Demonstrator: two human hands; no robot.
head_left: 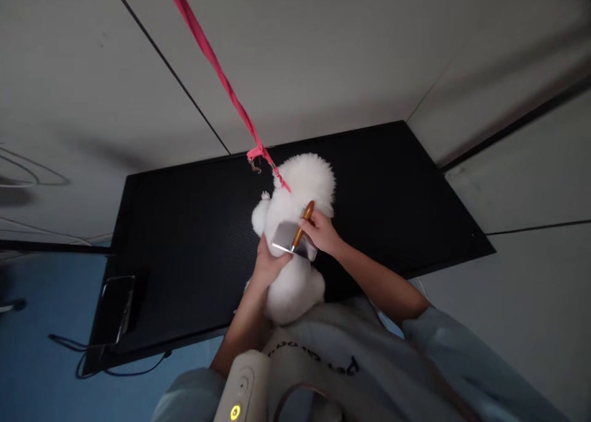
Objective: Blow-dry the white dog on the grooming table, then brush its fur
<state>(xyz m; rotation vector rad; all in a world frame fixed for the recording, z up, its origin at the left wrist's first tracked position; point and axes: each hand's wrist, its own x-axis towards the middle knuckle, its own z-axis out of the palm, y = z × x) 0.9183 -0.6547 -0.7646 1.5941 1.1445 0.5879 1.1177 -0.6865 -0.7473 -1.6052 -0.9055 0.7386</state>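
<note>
A small fluffy white dog (295, 274) stands on a black table (194, 225), tied by a pink leash (217, 68) that runs up to the top left. My right hand (321, 232) is closed round the wooden handle of a slicker brush (294, 238), whose metal pad lies on the dog's back. My left hand (268, 265) is pressed against the dog's left side, fingers curled into the fur, steadying it.
A dark phone-like device (115, 299) lies at the table's left front corner with a cable (92, 354) hanging off. Pale walls stand behind and to the right. A blue floor (37, 323) shows at the left. A white device (242, 388) hangs at my chest.
</note>
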